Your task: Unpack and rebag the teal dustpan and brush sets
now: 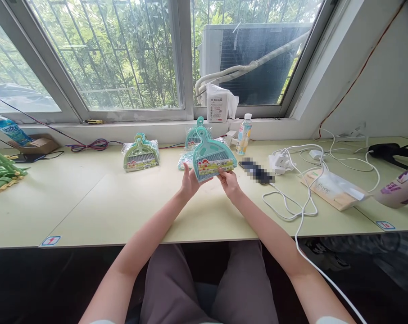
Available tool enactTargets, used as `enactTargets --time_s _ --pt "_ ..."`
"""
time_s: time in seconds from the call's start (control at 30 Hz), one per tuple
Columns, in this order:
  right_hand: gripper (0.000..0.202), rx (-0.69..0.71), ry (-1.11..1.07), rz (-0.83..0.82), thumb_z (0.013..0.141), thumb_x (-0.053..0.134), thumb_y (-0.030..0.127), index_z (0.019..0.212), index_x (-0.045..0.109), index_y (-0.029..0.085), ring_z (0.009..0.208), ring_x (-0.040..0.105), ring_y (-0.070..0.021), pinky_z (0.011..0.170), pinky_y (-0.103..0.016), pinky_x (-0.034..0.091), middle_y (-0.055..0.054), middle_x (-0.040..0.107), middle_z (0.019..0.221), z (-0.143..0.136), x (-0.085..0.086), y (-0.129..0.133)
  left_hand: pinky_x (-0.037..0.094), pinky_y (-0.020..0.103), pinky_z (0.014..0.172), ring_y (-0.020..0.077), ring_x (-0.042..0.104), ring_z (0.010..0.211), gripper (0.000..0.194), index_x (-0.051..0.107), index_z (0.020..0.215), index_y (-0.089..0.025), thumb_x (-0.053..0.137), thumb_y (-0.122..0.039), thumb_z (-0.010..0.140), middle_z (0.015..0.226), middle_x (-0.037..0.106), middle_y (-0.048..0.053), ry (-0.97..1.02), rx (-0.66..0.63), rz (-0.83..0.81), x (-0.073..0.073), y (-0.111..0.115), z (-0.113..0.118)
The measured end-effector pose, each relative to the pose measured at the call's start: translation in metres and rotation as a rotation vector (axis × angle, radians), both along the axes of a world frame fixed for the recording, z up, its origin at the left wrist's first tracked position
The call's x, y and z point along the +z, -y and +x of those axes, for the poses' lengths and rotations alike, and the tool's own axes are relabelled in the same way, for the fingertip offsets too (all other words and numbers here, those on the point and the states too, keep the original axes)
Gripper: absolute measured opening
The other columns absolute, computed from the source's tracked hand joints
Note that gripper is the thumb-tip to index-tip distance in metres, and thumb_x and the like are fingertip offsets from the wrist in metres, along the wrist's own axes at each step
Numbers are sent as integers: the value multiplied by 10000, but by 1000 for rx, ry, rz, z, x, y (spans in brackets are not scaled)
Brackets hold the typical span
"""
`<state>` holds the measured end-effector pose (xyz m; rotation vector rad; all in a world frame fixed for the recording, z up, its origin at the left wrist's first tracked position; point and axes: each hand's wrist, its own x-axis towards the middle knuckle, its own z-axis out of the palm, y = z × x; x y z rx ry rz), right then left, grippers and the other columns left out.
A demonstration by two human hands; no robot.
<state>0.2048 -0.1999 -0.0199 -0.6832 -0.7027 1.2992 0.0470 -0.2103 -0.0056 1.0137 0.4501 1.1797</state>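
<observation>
Dustpan, fan-shaped teal plastic, tilts above the smooth table; your right hand pinches its lower edge; your left hand supports it, finger closure hidden.

It looks like a plain workroom, though it could pass for an office; I can't tell which. A long bench runs beneath the window, stickers along its front edge. Plastic-wrapped, labelled dustpans share it with a charger, cables and a drink. An air conditioner stands outside.
</observation>
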Motion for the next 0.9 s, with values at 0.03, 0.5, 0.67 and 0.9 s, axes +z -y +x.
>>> enactTargets --time_s 0.03,0.5,0.67,0.9 --pt "246 -7 -4 -15 673 729 175 909 660 194 1112 634 -232 975 -365 552 -43 722 1024 1 0 -1 376 517 1076 331 469 1297 673 536 1272 -180 488 -677 821 1310 591 126 -20 22 34 -1 -1 0" --pt "198 75 54 -53 718 690 120 902 649 178 898 709 -191 891 -352 582 -31 743 944 16 -3 -16 540 472 897 274 588 1163 652 391 1328 -321 699 -348 753 1380 525 65 -272 87 24 -8 -13 -6" --pt "200 61 51 -52 735 675 121 925 653 178 896 709 -171 891 -324 577 -23 743 950 14 -7 -16 560 505 827 268 707 893 695 291 1382 -352 654 -363 790 1316 573 86 -332 33 28 -9 -10 -5" --pt "146 58 131 -166 766 663 132 907 637 160 709 702 -146 744 -311 615 -24 738 869 19 -11 -20 587 505 748 279 709 853 684 295 1373 -274 638 -370 789 1230 619 128 -386 52 26 -16 -17 -6"
